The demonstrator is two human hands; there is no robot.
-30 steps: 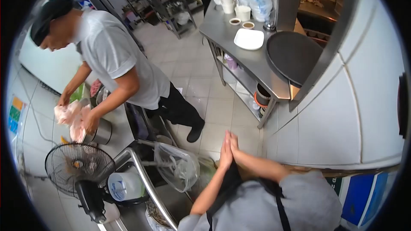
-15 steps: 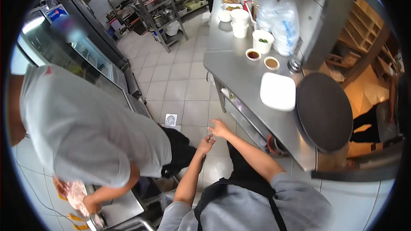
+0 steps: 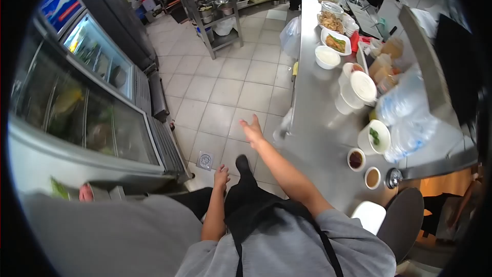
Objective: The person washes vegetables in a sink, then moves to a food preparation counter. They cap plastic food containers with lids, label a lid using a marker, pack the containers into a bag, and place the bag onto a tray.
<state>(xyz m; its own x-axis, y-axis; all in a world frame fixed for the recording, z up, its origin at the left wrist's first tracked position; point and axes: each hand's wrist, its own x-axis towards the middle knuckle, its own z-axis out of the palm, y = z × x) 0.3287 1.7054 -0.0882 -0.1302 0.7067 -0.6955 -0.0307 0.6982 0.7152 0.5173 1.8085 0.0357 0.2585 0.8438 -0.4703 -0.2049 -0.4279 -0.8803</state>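
Observation:
My right hand (image 3: 251, 131) is stretched out over the tiled floor, left of the steel counter (image 3: 318, 123). Its fingers are spread and it holds nothing. Lower and to the left, my left hand (image 3: 221, 177) hangs near my thigh, its fingers loosely bent and nothing visible in them. On the counter to my right are a white tub with green leaves (image 3: 374, 137), a cup of dark sauce (image 3: 356, 159), a cup of brown sauce (image 3: 373, 178) and a white square plate (image 3: 369, 217). Neither hand touches any of these.
A glass-door fridge (image 3: 97, 56) lines the left side. A co-worker's grey shirt (image 3: 113, 236) is close at lower left. Food dishes (image 3: 335, 43), lidded tubs (image 3: 363, 87) and plastic bags (image 3: 410, 113) stand along the counter. A metal rack (image 3: 210, 15) stands ahead; a round dark tray (image 3: 405, 220) is at lower right.
I have moved forward along the counter; the plate and dark tray now sit lower in view. My hands have moved apart, the right reaching ahead. The co-worker has shifted to the lower left edge.

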